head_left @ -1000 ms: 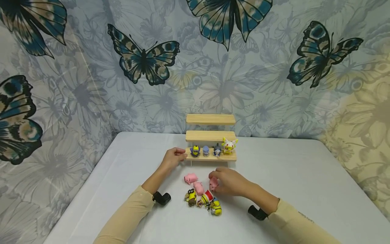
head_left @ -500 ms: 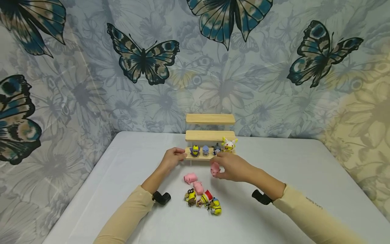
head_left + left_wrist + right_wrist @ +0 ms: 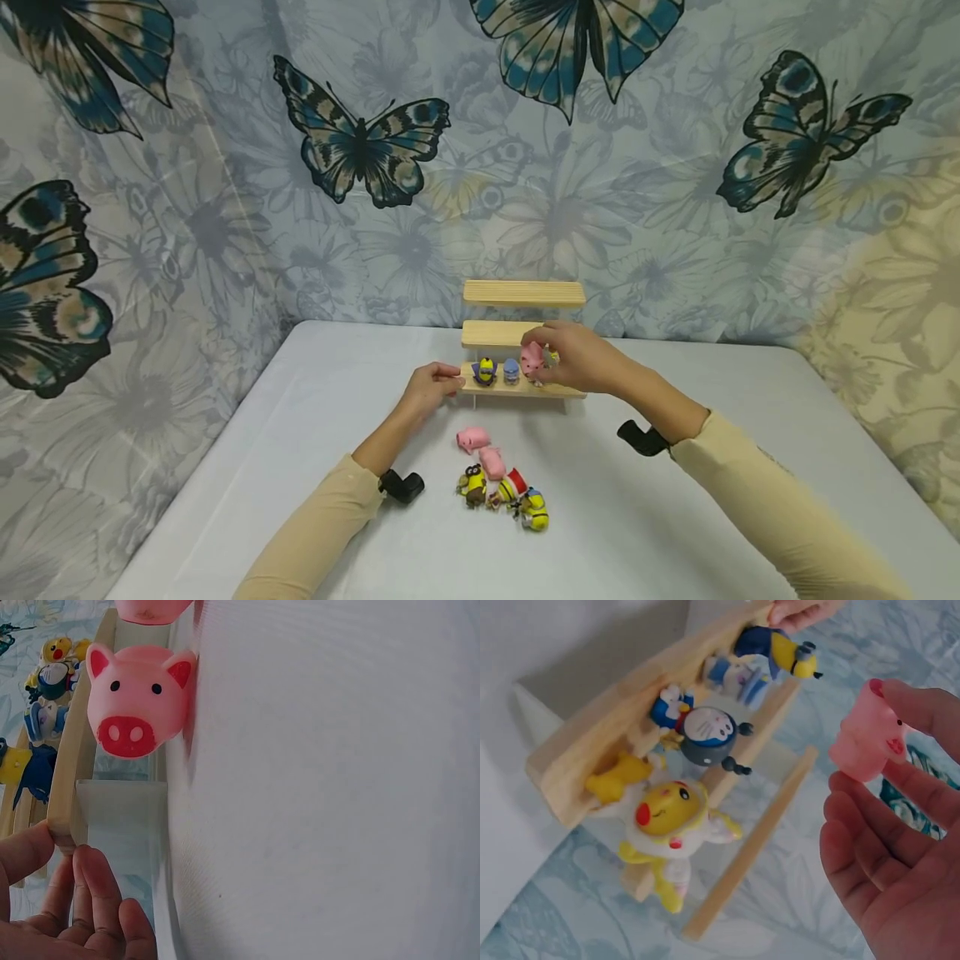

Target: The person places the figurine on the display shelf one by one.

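Note:
My left hand [image 3: 427, 392] pinches the left end of the lowest plank of a three-tier wooden display stand [image 3: 523, 293]. In the left wrist view the thumb lies on one side of the plank end [image 3: 67, 802] and fingertips touch the other. My right hand [image 3: 588, 358] holds a small pink pig toy [image 3: 862, 739] between thumb and fingers, raised in front of the stand. On the lowest plank stand a caped yellow figure [image 3: 485, 372], a blue figure [image 3: 512, 372], a dark-hooded figure [image 3: 709, 735] and a white-and-yellow figure [image 3: 667, 814]; the right hand mostly hides the last two in the head view.
Two more pink pigs [image 3: 473, 439] lie on the white table [image 3: 337, 367] before the stand. Close by them are a brown-and-yellow figure [image 3: 473, 486], a red-hatted figure [image 3: 512, 486] and a yellow-and-blue figure [image 3: 535, 510]. A butterfly-patterned backdrop [image 3: 412, 267] rises behind the table.
My right hand has lifted the pink pig from beside the other toys up and away from me, to the front of the stand. The left hand has stayed on the plank end.

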The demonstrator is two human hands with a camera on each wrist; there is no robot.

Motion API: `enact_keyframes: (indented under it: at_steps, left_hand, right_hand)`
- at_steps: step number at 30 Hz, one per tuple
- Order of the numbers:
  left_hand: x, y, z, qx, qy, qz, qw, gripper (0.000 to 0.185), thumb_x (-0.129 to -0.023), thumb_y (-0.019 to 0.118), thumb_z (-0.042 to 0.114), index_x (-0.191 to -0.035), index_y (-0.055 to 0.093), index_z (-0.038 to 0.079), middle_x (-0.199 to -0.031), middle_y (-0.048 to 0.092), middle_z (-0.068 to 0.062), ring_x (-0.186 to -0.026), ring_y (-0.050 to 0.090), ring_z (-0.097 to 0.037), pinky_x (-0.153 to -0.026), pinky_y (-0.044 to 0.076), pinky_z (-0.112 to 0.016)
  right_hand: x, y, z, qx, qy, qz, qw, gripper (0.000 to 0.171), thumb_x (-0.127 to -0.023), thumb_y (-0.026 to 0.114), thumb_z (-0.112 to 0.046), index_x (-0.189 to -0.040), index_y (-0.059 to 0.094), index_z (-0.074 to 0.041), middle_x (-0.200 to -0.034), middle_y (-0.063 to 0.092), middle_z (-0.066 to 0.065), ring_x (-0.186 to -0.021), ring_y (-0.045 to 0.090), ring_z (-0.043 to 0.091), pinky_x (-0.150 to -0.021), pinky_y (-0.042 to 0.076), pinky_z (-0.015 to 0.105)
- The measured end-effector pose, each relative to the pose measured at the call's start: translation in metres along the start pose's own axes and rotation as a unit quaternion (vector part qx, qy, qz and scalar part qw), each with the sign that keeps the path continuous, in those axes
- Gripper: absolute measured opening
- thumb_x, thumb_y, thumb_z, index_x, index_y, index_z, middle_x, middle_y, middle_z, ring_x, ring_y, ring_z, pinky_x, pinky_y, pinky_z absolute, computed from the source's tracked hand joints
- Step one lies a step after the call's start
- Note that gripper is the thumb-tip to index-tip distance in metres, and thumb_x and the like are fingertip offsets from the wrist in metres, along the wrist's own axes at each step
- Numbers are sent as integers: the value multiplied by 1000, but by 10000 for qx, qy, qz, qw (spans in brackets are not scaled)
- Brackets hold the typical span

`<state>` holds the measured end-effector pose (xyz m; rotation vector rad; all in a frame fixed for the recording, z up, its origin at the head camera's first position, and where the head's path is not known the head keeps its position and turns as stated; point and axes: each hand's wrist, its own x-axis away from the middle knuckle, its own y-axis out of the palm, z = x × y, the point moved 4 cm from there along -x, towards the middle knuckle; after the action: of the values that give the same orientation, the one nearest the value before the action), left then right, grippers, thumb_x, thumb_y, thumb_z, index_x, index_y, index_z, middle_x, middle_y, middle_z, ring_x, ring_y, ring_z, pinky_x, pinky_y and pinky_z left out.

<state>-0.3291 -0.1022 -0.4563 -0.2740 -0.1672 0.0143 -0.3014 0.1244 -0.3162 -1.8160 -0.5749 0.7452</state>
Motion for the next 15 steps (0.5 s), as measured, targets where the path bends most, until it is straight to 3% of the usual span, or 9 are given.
enact_keyframes:
  at_steps: [8, 15]
  left_hand:
    - [-2, 0, 1, -47, 38, -26, 10000, 26, -91, 68, 15, -112, 66, 1, -93, 69, -9, -78, 63, -14, -70, 48, -28]
    - [-2, -1, 0, -33, -2, -20, 10000, 25, -91, 68, 15, -111, 66, 0, -93, 69, -9, -79, 63, -14, -70, 49, -28]
  right_hand:
    - [-25, -4, 7, 111, 250, -47, 9996, 39, -85, 74, -20, -119, 64, -4, -110, 65, 14, -101, 61, 32, -82, 51, 45]
    - [-51, 3, 13, 241, 471, -201, 9984, 38, -87, 72, -25, -120, 66, -6, -110, 66, 14, -101, 62, 31, -84, 51, 44]
